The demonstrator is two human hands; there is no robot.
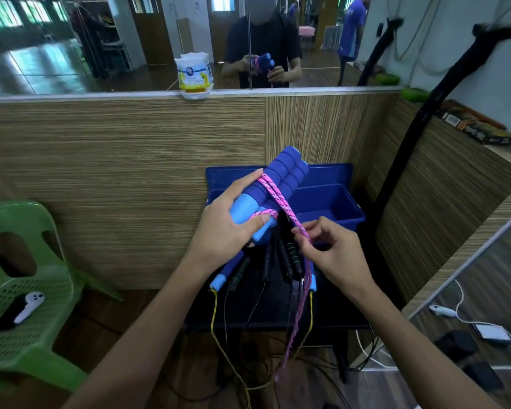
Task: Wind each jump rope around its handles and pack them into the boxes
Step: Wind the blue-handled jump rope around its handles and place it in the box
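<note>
Pink rope [273,192] mid-wind | left hand [224,222] clasps blue handles [275,178] | right hand [331,249] pinches rope | next, likely: another loop, keep tension

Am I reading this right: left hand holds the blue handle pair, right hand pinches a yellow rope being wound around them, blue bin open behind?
Not quite: the rope is pink, not yellow. The head view shows the left hand holding the blue handle pair and the right hand pinching the pink rope wound around them. The yellow rope hangs from another handle lying below. The blue bin stands open behind.
</note>
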